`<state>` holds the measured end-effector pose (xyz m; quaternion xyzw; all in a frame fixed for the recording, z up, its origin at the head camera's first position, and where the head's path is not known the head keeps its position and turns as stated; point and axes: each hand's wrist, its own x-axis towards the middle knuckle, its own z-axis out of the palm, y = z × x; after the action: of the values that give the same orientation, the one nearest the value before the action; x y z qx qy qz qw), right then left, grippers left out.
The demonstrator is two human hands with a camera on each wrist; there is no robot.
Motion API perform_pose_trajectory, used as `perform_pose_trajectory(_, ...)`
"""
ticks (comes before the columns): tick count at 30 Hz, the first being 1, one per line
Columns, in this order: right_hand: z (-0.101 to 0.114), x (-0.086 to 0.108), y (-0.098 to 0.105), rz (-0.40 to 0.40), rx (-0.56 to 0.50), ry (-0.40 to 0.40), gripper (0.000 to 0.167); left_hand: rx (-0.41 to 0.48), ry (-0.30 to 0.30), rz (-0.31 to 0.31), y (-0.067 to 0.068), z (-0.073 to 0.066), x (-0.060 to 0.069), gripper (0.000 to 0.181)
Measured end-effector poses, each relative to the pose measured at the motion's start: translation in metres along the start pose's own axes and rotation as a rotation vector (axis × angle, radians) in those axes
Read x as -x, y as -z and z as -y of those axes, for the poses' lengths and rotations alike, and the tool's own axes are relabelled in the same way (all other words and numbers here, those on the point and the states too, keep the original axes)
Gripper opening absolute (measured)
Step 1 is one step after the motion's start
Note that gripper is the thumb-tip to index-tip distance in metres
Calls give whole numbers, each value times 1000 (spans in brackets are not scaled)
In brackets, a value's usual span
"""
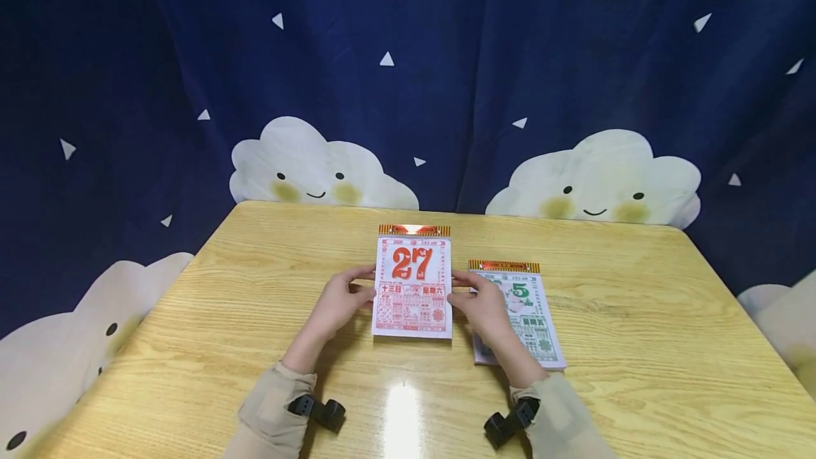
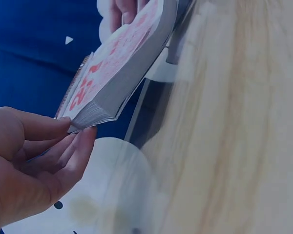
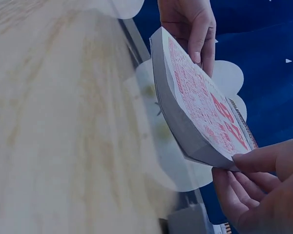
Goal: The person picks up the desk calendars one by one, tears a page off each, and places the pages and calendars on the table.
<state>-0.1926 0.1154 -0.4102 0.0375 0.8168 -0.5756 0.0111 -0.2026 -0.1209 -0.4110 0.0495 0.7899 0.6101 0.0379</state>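
Note:
A thick tear-off calendar pad (image 1: 412,287) with a red 27 and a shiny gold-and-red top strip is held above the wooden table by both hands. The left hand (image 1: 341,303) pinches its left edge, thumb on the printed face and fingers behind, as the left wrist view shows for that hand (image 2: 44,161). At the opposite edge the right hand (image 1: 484,307) grips likewise; in the right wrist view this hand (image 3: 263,183) has its thumb near the pad's (image 3: 200,102) front edge. The page stack looks slightly bowed.
A second calendar pad (image 1: 532,317) with green print lies on the table (image 1: 637,346) at the right, partly covered by the right hand and forearm. Behind the table hangs a dark blue curtain (image 1: 440,76) with smiling clouds and white triangles.

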Motion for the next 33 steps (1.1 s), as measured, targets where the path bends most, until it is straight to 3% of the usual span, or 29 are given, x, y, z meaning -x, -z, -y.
perform_pose_trajectory(7,5,-3,7,1,-59,-6,48,67,-4,-18,-3,-5,-4,45)
perform_pose_trajectory(14,4,-5,20,92,-116,7,49,137,3,14,-6,-8,-5,50)
perform_pose_trajectory(18,3,-5,27,108,-158,22,49,184,20,49,-8,-17,-3,57)
perform_pose_trajectory(27,5,-3,36,117,-240,39,50,282,-18,175,-7,-14,-9,59)
perform_pose_trajectory(33,11,-4,43,121,-275,76,51,440,-70,353,-4,-15,-9,64)
